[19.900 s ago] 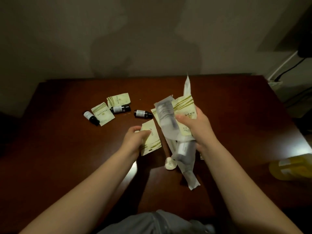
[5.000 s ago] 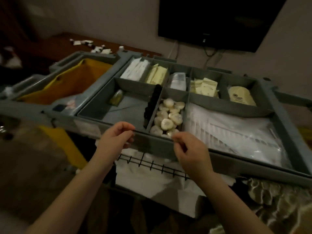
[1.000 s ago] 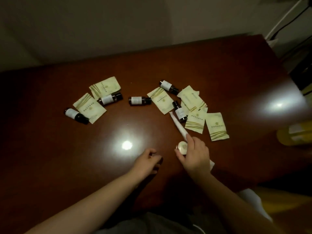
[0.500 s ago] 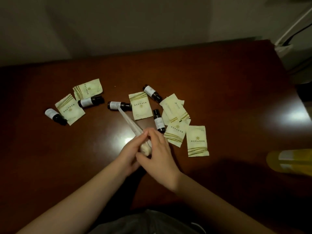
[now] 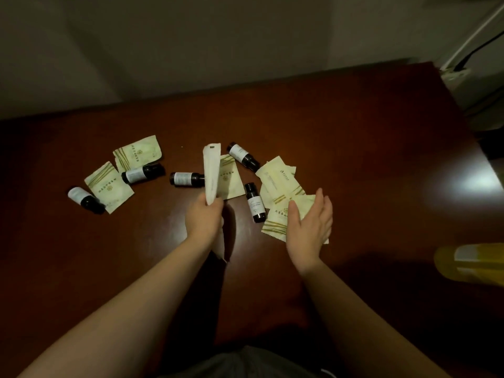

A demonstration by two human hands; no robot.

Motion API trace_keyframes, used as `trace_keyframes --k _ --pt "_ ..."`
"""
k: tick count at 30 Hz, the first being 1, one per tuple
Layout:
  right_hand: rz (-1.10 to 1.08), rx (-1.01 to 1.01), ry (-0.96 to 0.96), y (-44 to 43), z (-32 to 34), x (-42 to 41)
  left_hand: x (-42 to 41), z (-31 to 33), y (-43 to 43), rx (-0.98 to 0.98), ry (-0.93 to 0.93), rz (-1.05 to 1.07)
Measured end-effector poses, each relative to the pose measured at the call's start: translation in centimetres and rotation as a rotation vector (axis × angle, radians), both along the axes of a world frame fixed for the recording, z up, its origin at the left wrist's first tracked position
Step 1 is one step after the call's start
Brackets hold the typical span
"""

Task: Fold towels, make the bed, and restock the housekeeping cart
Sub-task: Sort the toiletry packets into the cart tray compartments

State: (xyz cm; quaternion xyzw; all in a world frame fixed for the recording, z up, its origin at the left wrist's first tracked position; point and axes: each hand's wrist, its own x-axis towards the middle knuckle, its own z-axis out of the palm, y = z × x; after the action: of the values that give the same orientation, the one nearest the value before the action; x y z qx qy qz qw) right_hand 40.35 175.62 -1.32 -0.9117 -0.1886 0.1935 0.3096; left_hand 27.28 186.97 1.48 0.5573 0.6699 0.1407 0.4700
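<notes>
My left hand (image 5: pixel 204 218) grips a long white packet (image 5: pixel 211 173) that stands up from the fist above the dark wooden table (image 5: pixel 354 159). My right hand (image 5: pixel 309 225) hovers with fingers spread over a pile of pale green sachets (image 5: pixel 281 184) and holds nothing. Several small dark bottles with white labels lie on their sides, one (image 5: pixel 255 203) just left of my right hand, another (image 5: pixel 186 179) behind the white packet. More sachets (image 5: pixel 109 184) and bottles (image 5: pixel 86 200) lie to the left.
A yellow container (image 5: pixel 471 264) sits blurred at the table's right edge. A white power strip with cables (image 5: pixel 455 72) hangs past the far right corner. The wall runs along the table's back edge.
Half a second ago both hands met on the white packet. Now my left hand alone holds it, raised more upright, and my right hand has let go and moved right over the sachets.
</notes>
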Motion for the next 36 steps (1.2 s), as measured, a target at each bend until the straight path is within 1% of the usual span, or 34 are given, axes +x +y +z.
trace_keyframes --k 2,4,7,9,11,14,16,23,27,29,32,36 --pt "0.013 0.021 -0.018 1.6 0.0 0.6 0.6 -0.5 1.1 0.105 0.083 -0.069" --pt "0.038 0.013 -0.013 3.1 0.0 1.2 1.3 -0.8 1.8 0.111 0.158 -0.126" --pt "0.135 -0.058 -0.020 4.8 0.0 1.2 2.6 -1.1 2.2 0.098 0.156 -0.115" --pt "0.246 -0.127 -0.069 5.5 -0.2 0.5 3.6 -1.2 2.3 0.104 0.087 -0.089" --pt "0.351 -0.162 -0.117 5.7 -0.5 -0.6 4.5 -1.2 1.7 0.086 -0.024 -0.025" --pt "0.444 -0.131 -0.155 5.3 -0.8 -2.1 5.3 -1.0 0.4 -0.017 -0.127 0.032" --pt "0.440 -0.081 -0.137 4.9 -0.9 -2.6 5.3 -0.9 -0.2 -0.107 -0.206 0.068" --pt "0.349 0.122 0.117 3.7 -0.3 -3.4 4.3 -1.0 -2.4 -0.481 -0.526 0.231" --pt "0.263 0.211 0.244 2.9 0.2 -4.3 3.6 -0.9 -3.6 -0.510 -0.613 0.224" --pt "0.195 0.288 0.359 2.8 0.8 -4.4 3.5 -0.7 -3.8 -0.492 -0.644 0.173" --pt "0.119 0.370 0.490 2.8 1.9 -4.5 3.3 -0.2 -3.9 -0.455 -0.656 0.052" --pt "0.082 0.420 0.549 2.8 3.1 -5.7 2.3 0.3 -3.4 -0.473 -0.615 -0.026"
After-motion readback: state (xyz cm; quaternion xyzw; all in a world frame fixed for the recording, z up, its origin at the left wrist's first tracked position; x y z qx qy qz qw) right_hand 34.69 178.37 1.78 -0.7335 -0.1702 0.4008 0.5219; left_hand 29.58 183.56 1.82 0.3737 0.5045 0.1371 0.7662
